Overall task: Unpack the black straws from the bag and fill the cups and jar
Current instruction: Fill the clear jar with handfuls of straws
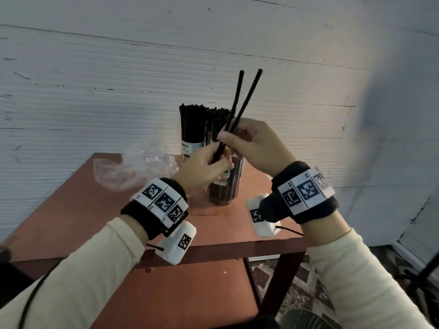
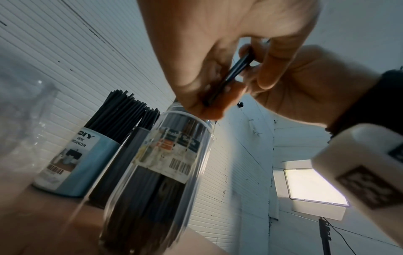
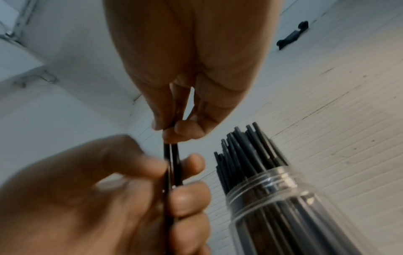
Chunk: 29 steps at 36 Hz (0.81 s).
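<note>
Two black straws [image 1: 240,103] stick up in a narrow V, and both hands hold them above the clear jar [image 1: 225,188]. My left hand [image 1: 219,160] grips their lower ends. My right hand [image 1: 225,136] pinches them just above. The jar is packed with black straws [image 3: 246,155], and its label [image 2: 165,151] faces me. Behind it, a blue cup [image 1: 191,146] marked DIY and a dark cup [image 2: 122,160] also stand full of straws. The clear plastic bag [image 1: 133,167] lies crumpled at the back left of the table. The right wrist view shows the pinched straws [image 3: 172,162] close up.
The reddish-brown table [image 1: 71,198] stands against a white ribbed wall [image 1: 118,67], with a lower shelf [image 1: 178,293] beneath. A lit panel on a stand [image 2: 314,186] is off to the right. Patterned floor [image 1: 297,288] shows past the table's right legs.
</note>
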Tool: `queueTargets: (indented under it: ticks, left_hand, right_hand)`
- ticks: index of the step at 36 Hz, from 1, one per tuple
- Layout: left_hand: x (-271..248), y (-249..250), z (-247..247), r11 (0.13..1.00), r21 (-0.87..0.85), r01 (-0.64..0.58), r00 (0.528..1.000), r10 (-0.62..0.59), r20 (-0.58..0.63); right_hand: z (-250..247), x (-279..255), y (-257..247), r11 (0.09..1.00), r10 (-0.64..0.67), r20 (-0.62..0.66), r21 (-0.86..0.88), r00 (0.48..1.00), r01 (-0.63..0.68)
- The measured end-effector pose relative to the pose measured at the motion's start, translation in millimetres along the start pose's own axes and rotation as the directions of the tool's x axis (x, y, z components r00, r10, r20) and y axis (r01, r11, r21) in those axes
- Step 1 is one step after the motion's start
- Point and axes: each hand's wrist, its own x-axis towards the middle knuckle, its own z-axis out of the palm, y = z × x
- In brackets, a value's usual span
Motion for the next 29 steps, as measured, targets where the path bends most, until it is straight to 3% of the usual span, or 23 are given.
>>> queueTargets:
  ticks: [3,5,7,9,11,13,16,29]
  left_hand:
    - [4,-8,-2,0.992,0.117,-0.037,0.990,0.052,-0.129]
    - [10,-16,-5,0.972,0.227,-0.060,0.953,0.124,-0.277]
    - [20,-21,-10,0.970,0.238,-0.045,0.928,0.129,-0.349]
    - [31,-23,-13,0.991,0.135,0.018,0.945,0.027,-0.326]
    - [41,-24,-17,0.992,0.028,0.120,0.968,-0.111,-0.224]
    - [51,-26,-20,0.984,-0.002,0.177,0.976,-0.176,-0.126]
    - [63,-28,-22,0.981,-0.028,0.192,0.978,-0.194,-0.074]
    - [80,-30,-16,0.986,-0.038,0.164,0.982,-0.167,-0.086]
  right_hand:
    - [-12,7,1,0.994,0.017,-0.123,0.109,0.992,-0.003]
    - [-21,11,0,0.990,0.020,-0.200,0.142,0.980,0.008]
    - [-30,15,1,0.988,0.019,-0.255,0.151,0.967,0.020]
    - [-36,19,3,0.991,0.022,-0.289,0.133,0.957,0.018]
    - [-39,24,5,0.994,0.027,-0.304,0.108,0.952,0.006]
    - [-42,27,6,0.997,0.026,-0.301,0.079,0.953,-0.002]
    - [-43,32,6,0.999,0.020,-0.294,0.051,0.955,-0.005]
    - [-37,41,11,1.000,-0.023,-0.218,0.005,0.976,0.024]
